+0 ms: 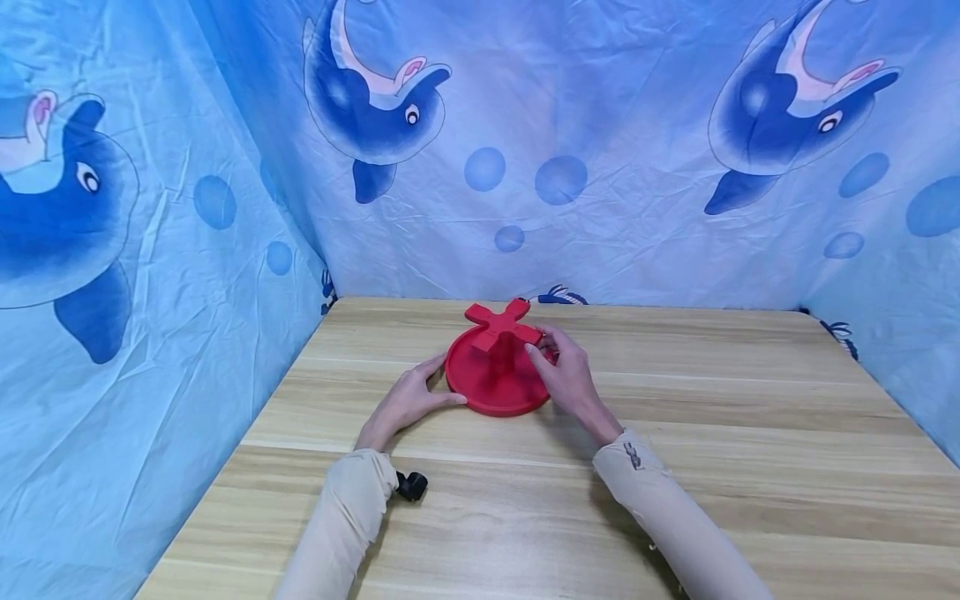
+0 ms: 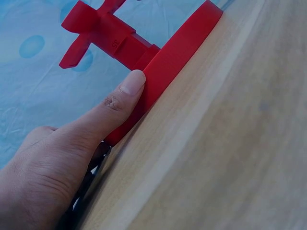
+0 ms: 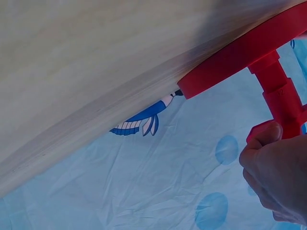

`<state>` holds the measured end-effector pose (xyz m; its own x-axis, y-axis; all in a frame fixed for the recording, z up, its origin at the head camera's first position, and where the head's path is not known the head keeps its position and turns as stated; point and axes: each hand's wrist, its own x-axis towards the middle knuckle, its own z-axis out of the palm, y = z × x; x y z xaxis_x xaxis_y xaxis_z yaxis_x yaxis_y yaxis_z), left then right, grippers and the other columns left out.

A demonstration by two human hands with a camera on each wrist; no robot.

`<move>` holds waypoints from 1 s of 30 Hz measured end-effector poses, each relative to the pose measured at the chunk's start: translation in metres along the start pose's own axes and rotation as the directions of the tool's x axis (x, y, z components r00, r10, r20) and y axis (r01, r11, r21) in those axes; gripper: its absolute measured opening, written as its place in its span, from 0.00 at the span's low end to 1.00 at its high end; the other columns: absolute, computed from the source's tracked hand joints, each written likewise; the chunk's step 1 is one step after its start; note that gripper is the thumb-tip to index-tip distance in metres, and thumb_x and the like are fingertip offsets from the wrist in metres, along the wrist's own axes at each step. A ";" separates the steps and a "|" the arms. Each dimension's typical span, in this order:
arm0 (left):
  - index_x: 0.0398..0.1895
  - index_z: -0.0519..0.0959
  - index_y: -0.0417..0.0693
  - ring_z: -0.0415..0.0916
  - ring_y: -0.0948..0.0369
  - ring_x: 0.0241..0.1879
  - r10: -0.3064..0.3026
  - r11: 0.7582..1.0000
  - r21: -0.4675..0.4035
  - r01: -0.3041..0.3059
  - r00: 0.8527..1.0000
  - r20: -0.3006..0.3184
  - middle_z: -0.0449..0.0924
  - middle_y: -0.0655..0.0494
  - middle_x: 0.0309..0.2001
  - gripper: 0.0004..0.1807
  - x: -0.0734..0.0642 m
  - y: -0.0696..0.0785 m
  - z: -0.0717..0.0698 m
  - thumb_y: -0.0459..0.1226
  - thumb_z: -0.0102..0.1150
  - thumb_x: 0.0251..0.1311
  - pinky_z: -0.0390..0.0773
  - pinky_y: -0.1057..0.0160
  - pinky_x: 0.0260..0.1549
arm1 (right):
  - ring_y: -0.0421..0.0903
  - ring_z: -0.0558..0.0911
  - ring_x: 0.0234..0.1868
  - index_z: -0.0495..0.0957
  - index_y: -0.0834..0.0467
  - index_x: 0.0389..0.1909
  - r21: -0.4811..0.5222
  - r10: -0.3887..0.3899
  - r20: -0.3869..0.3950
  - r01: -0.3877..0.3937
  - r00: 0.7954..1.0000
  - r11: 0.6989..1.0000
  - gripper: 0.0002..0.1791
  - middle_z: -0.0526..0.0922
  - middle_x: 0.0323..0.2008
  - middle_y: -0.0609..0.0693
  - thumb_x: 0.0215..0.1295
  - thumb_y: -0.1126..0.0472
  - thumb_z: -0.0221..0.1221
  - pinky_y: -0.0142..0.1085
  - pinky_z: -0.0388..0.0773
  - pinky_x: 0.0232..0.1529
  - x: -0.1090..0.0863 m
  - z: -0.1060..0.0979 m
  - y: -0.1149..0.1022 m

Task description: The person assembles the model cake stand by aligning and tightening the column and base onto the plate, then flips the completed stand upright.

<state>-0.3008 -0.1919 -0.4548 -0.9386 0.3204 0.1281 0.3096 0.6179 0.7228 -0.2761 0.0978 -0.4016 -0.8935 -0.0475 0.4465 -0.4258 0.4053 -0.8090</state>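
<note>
A red round base point(image 1: 468, 387) with a raised rim lies flat on the table. From its middle rises a red post point(image 3: 276, 88), topped by a red four-armed cross point(image 1: 501, 322). My left hand point(image 1: 407, 402) holds the base's left edge, thumb and fingers spread around the rim. In the left wrist view the thumb point(image 2: 122, 96) presses on the side of that base. My right hand point(image 1: 567, 372) pinches one arm of the cross at its near right. The right wrist view shows this thumb and curled fingers at the arm, partly hidden by the hand.
The wooden table point(image 1: 712, 417) extends on both sides of the red piece. Blue curtains point(image 1: 510, 125) printed with dolphins stand along its back and sides. A small black device point(image 1: 412, 486) sits at the left sleeve's cuff.
</note>
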 end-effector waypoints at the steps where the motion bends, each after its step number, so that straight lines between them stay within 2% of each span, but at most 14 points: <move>1: 0.81 0.62 0.58 0.60 0.54 0.76 0.000 1.000 0.001 0.000 1.000 -0.001 0.64 0.58 0.77 0.56 0.000 0.000 0.000 0.64 0.75 0.51 0.65 0.46 0.71 | 0.52 0.81 0.44 0.77 0.66 0.62 -0.001 -0.001 -0.001 0.001 1.000 1.000 0.20 0.83 0.45 0.58 0.72 0.66 0.64 0.32 0.80 0.42 0.000 0.000 0.000; 11: 0.81 0.62 0.55 0.59 0.52 0.76 -0.002 1.000 0.003 0.002 1.000 -0.001 0.64 0.54 0.77 0.56 0.001 0.003 0.000 0.62 0.75 0.52 0.64 0.45 0.71 | 0.51 0.82 0.46 0.77 0.64 0.61 0.013 0.021 0.010 -0.021 1.000 1.000 0.21 0.83 0.46 0.56 0.70 0.65 0.67 0.34 0.81 0.45 -0.003 0.001 -0.002; 24: 0.81 0.62 0.51 0.60 0.51 0.76 -0.016 1.000 0.010 0.016 1.000 -0.004 0.65 0.52 0.76 0.57 0.001 0.002 0.001 0.64 0.75 0.52 0.64 0.45 0.71 | 0.51 0.82 0.46 0.79 0.65 0.58 -0.011 -0.043 0.036 0.044 0.998 0.999 0.20 0.84 0.45 0.55 0.67 0.66 0.69 0.44 0.85 0.47 -0.010 0.008 -0.010; 30: 0.81 0.61 0.51 0.58 0.50 0.76 -0.019 1.000 0.008 0.019 1.000 -0.001 0.63 0.52 0.77 0.57 0.001 0.002 0.001 0.63 0.75 0.52 0.64 0.44 0.71 | 0.51 0.82 0.45 0.77 0.65 0.59 -0.001 -0.053 -0.024 0.053 0.998 0.999 0.20 0.83 0.45 0.56 0.68 0.67 0.67 0.46 0.85 0.47 -0.011 0.006 -0.010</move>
<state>-0.3009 -0.1895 -0.4535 -0.9444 0.3081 0.1149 0.2930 0.6297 0.7194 -0.2623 0.0890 -0.4004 -0.8660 -0.0469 0.4979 -0.4725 0.4028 -0.7839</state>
